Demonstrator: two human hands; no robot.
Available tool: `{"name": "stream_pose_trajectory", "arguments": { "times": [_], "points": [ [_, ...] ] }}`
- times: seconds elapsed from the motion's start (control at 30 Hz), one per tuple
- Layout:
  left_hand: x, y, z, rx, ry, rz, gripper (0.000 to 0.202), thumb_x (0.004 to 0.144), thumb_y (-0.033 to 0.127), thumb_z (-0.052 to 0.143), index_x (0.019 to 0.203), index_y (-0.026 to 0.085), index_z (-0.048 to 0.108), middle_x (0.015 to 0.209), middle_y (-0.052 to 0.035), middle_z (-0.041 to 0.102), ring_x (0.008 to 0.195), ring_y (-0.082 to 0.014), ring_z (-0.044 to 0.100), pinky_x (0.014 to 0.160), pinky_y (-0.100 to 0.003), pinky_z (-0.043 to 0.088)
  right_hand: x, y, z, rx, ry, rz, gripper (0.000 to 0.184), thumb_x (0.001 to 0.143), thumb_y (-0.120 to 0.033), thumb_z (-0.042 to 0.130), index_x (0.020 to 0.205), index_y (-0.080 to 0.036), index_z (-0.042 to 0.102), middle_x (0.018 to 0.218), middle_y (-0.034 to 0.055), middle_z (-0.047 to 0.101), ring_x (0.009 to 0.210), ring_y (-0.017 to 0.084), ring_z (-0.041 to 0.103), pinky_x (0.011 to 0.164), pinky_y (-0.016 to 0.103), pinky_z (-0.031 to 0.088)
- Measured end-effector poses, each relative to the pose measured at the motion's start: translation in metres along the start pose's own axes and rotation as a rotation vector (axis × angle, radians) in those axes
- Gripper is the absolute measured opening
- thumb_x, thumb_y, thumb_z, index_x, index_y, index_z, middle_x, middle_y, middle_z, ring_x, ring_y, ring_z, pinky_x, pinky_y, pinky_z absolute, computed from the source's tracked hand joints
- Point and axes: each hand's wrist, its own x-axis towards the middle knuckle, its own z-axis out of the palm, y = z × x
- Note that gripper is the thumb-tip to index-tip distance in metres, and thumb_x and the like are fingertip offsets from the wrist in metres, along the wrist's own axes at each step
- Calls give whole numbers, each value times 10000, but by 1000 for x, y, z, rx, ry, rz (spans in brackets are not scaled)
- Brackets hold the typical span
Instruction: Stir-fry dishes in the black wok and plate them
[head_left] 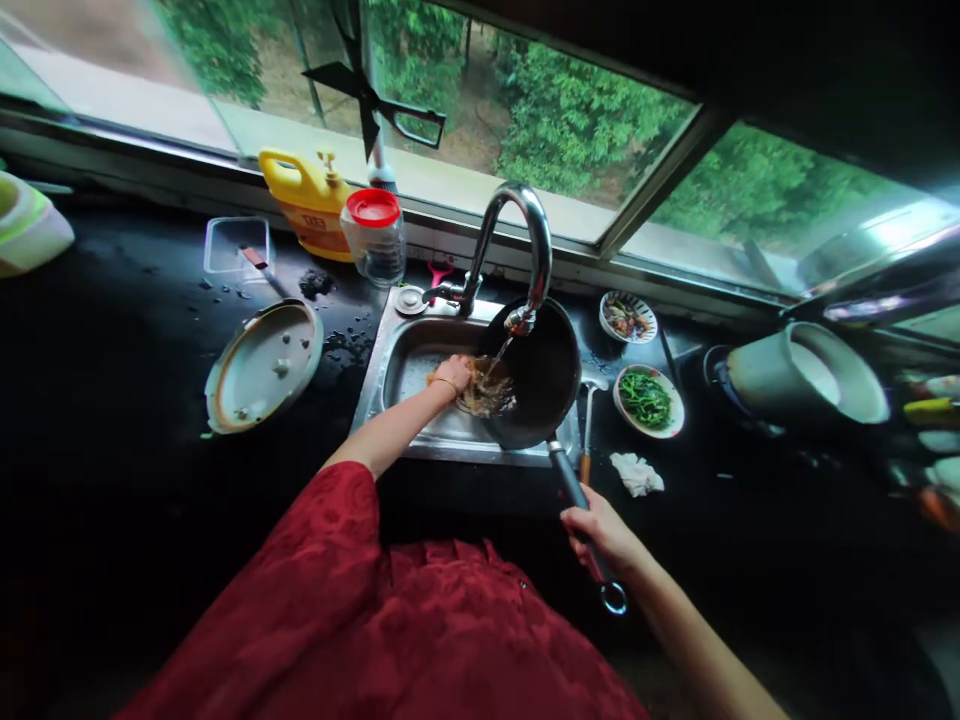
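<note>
A dark frying pan (544,385) is tilted over the right part of the steel sink (367,400). My right hand (600,530) is closed around its long black handle. Water runs from the curved chrome faucet (541,240) into the pan and splashes near its left rim. My left hand (455,374) is at that rim, fingers curled downward and mostly hidden. Something brownish-orange shows beside the fingers, too blurred to name. Right of the pan, a spatula (587,430) with a wooden handle end lies on the sink's edge.
A pot lid (262,370) with food scraps and a clear plastic box (237,245) are left. Behind stand a yellow jug (307,215) and a red-lidded jar (375,240). Right are greens in a bowl (681,415), another food bowl (652,330), crumpled tissue (637,475) and a large pot (765,370).
</note>
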Motion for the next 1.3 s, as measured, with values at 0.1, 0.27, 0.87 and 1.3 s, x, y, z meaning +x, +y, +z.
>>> {"name": "stream_pose_trajectory", "arguments": {
  "times": [0.1, 0.27, 0.87, 1.3],
  "points": [
    [-4, 2, -2, 1, 38, 22, 289, 867, 193, 397, 993, 174, 656, 1171, -111, 503, 1104, -268, 429, 833, -312, 412, -10, -4, -9, -145, 165, -42, 384, 620, -303, 556, 950, -205, 385, 444, -109, 411, 313, 96, 396, 290, 184, 285],
    [-16, 13, 2, -6, 85, 93, 308, 887, 232, 392, 1132, 196, 575, 1167, -112, 490, 1085, -251, 443, 826, -321, 422, -27, -6, -14, -189, 269, -75, 384, 627, -306, 563, 953, -205, 387, 430, -113, 399, 316, 96, 406, 306, 185, 294],
    [-1, 35, -5, 129, 122, -150, 388, 893, 189, 316, 1258, 107, 421, 1172, -209, 473, 1066, -272, 529, 854, -371, 442, -1, 111, 57, 872, -651, -17, 370, 692, -289, 628, 1023, -185, 499, 553, -87, 451, 306, 13, 280, 278, 136, 298],
    [-57, 73, 20, -1, -556, 541, 554, 649, -9, 467, 1131, 219, 618, 1149, -12, 587, 1041, -141, 532, 942, -215, 385, 12, 130, 55, 881, -724, -16, 399, 686, -295, 628, 1035, -180, 472, 568, -82, 464, 325, 30, 337, 294, 156, 341]
  ]
}}
